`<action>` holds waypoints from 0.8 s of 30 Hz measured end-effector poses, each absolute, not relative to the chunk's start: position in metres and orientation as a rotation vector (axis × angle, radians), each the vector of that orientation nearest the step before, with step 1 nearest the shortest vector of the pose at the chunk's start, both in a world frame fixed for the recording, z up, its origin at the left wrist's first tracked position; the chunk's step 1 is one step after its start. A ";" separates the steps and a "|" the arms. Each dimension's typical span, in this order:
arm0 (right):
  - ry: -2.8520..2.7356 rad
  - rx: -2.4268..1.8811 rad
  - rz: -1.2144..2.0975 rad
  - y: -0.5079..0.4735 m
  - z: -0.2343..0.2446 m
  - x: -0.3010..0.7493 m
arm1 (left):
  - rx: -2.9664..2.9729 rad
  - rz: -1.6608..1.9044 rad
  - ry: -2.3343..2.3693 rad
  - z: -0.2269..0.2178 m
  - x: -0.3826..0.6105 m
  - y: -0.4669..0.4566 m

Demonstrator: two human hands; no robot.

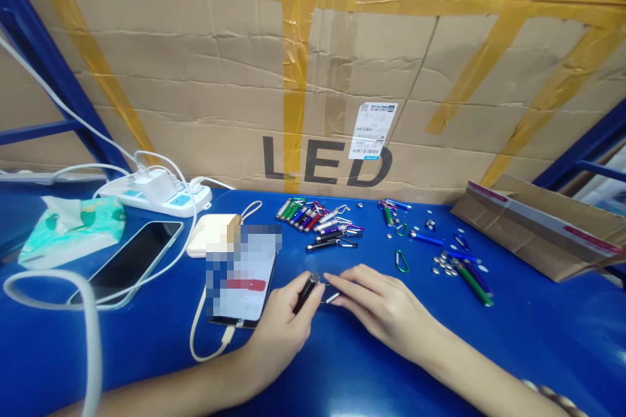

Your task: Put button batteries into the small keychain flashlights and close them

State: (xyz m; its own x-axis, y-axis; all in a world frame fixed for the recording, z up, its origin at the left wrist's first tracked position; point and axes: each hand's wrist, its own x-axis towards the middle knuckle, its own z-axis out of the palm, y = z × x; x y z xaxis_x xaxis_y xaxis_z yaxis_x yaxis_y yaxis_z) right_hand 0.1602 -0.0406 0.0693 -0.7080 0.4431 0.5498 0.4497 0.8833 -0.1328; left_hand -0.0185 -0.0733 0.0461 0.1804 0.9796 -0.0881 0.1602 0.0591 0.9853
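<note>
My left hand [278, 326] is closed around a small black keychain flashlight [305, 294], its end pointing up between thumb and forefinger. Just to the right, my right hand [386, 303] pinches a small carabiner clip [333, 298] with a silvery part, close to the flashlight but seemingly apart from it; the fingers hide some of it. Beyond both hands lies a row of coloured keychain flashlights [306, 216] with clips attached, a black one [325, 244] nearest. A loose green carabiner [402, 261] rests past my right hand.
Button cells [443, 265] and loose flashlight tubes [474, 283] lie at right, before an open cardboard box [533, 234]. At left are a lit phone [247, 280] on a cable, a power bank [208, 234], a dark phone [139, 260], tissues [73, 234] and a power strip [190, 201].
</note>
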 end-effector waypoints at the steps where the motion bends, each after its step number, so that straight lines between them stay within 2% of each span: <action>1: -2.488 -0.646 -0.048 -0.041 0.069 0.160 | 1.378 0.935 1.226 0.047 -0.019 -0.074; 10: -2.568 -0.573 -0.423 -0.042 0.062 0.155 | 1.439 0.885 1.246 0.048 -0.019 -0.074; 17: -2.630 -0.496 -0.127 -0.037 0.064 0.158 | 1.471 0.850 1.250 0.048 -0.020 -0.074; 24: -2.570 -0.516 -0.086 -0.042 0.065 0.154 | 1.550 0.858 1.254 0.052 -0.020 -0.075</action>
State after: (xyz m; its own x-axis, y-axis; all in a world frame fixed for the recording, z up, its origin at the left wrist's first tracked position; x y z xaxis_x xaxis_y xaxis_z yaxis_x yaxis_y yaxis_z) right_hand 0.1536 -0.0423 0.0655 -0.7963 0.3436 0.4978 0.3762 0.9258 -0.0372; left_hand -0.0196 -0.0752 0.0517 0.2328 0.9719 -0.0355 0.3191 -0.0419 0.9468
